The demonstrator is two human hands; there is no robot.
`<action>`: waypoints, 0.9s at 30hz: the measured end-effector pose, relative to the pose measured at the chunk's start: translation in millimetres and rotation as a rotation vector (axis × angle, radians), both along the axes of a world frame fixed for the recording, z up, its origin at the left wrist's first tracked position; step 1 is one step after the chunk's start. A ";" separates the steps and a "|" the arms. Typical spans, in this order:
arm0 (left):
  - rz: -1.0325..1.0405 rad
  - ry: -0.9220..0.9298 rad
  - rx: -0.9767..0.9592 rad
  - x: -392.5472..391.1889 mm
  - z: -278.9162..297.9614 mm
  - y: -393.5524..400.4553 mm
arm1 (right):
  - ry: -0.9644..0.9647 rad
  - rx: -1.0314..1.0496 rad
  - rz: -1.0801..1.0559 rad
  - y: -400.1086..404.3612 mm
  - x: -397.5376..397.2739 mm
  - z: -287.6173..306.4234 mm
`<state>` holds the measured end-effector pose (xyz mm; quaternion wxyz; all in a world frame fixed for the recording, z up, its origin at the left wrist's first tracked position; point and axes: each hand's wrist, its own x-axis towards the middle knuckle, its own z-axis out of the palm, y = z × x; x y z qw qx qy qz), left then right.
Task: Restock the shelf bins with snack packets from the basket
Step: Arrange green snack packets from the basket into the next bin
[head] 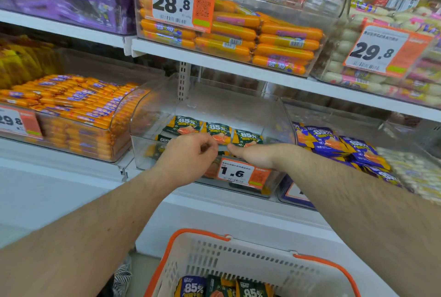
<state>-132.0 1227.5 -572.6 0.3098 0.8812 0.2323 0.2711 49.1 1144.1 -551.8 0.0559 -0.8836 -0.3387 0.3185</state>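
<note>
White shelving fills the view, stacked with clear plastic bins of wrapped snacks, and both hands meet at the front lip of the middle clear bin, the one carrying the 1.6 price tag.

The left hand has its fingers curled inward at the rim; it seems to pinch an edge of a packet there, though the fingertips hide the contact and I cannot tell for certain. The right hand lies flatter, thumb stretched toward the left hand, its fingers dipping over the lip out of sight, so whether it holds anything cannot be told.

Just beyond both hands, deeper into the bin, three green packets stand in a row, faces toward the camera. The row's long axis runs side to side, across the line of the forearms, and the near edge of the row touches or almost touches the fingertips. The left hand sits before the middle packet, the right hand before the rightmost one.

Behind and below the wrists, well apart from the bin, the orange-rimmed basket holds more packets, green and blue alike. Blue packets fill the bin just right of the right hand, so any next green packet likely has to travel up and forward between the forearms.
</note>
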 end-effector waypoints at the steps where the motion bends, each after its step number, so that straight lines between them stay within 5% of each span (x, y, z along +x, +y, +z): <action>1: 0.027 0.011 0.070 1.4 -2.6 0.1 | -0.012 0.000 0.000 1.1 1.2 -0.5; 4: 0.143 -0.083 0.492 5.2 -4.7 -5.0 | -0.058 -0.012 0.054 0.4 -3.9 3.3; 7: 0.055 -0.170 0.544 5.2 -0.8 -31.2 | -0.403 0.169 0.134 -13.0 -21.0 8.4; 11: -0.162 0.362 0.266 7.3 -17.2 -58.7 | -1.057 0.920 0.355 -47.5 -33.6 -25.0; 14: -0.466 0.765 0.160 9.3 -41.5 -60.7 | -1.019 1.225 0.469 -85.8 -44.0 -79.8; 17: -0.605 1.006 0.114 11.7 -60.8 -58.7 | -0.778 0.991 0.369 -120.5 -44.1 -156.8; 22: -0.640 1.144 0.198 26.8 -75.9 -64.6 | -0.304 0.085 0.194 -171.6 -45.4 -258.9; 27: -0.653 1.185 0.217 37.0 -84.7 -65.0 | -0.145 -0.225 0.314 -193.4 -54.9 -308.7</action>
